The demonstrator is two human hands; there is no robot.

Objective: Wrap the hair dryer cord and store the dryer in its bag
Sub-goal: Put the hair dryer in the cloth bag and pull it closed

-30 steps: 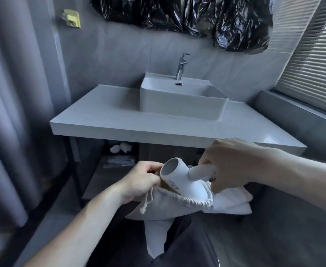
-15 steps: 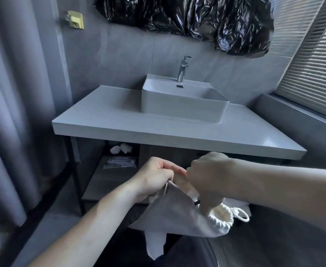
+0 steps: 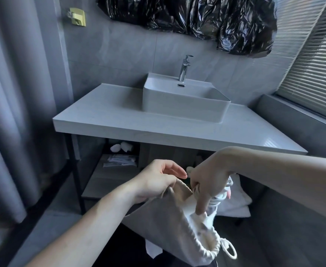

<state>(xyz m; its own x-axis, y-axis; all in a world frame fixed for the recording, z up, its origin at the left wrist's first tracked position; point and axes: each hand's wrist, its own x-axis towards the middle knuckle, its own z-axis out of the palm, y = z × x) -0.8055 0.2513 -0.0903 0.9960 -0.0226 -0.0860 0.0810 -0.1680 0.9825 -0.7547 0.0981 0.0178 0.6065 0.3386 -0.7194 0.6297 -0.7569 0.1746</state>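
A cream drawstring bag (image 3: 168, 226) hangs in front of me below the counter, its gathered mouth tilted to the lower right with a cord loop (image 3: 229, 249) dangling. My left hand (image 3: 158, 180) pinches the bag's upper rim. My right hand (image 3: 208, 182) reaches down into the mouth, fingers closed on something white inside. Only a sliver of the white hair dryer (image 3: 219, 199) shows past the right fingers; the rest of it and its cord are hidden in the bag.
A grey counter (image 3: 119, 124) with a white basin (image 3: 185, 105) and chrome tap (image 3: 184, 68) stands ahead. Underneath is a shelf (image 3: 108, 178) with small packets. Folded white towels (image 3: 237, 203) lie right of the bag. Curtains hang left, blinds right.
A second ago the dryer stuck out of the bag with my right hand on its handle. It has since gone down inside, and the bag's mouth has swung lower right.
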